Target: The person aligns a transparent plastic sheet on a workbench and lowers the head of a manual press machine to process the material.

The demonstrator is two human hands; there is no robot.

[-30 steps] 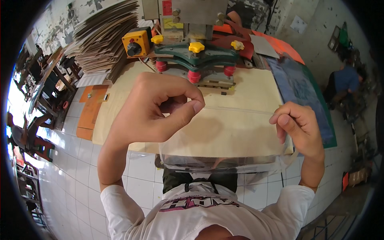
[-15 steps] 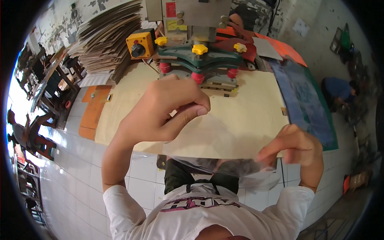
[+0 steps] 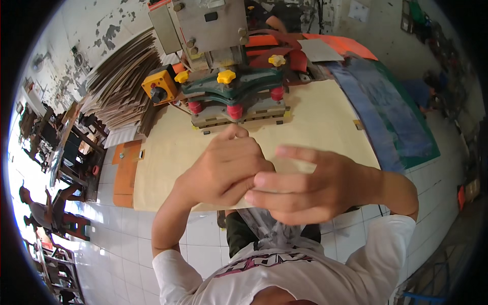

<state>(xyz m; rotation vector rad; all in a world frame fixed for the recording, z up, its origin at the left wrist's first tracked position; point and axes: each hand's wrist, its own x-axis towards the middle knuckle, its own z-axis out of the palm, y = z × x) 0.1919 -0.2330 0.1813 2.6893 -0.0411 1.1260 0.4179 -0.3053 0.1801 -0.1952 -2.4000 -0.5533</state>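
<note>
My left hand is closed in a fist over the near part of a cream-coloured work board, gripping a clear plastic sheet. The sheet hangs bunched below the hands, over the board's near edge and in front of my lap. My right hand reaches in from the right, its fingers stretched and apart, slightly smeared by motion. Its fingertips are at the knuckles of my left hand; whether they touch the plastic is hidden. Beyond both hands stands a press head with a dark green frame, yellow knobs and red posts.
The cream board lies under the press. A yellow control box and a tall stack of brown sheets stand left. Blue sheeting lies right, orange sheets behind. One person sits far left; others are partly visible behind and right.
My right hand has swung left and up to meet my left hand. The plastic, spread between the hands before, is now bunched below them. The view has turned slightly.
</note>
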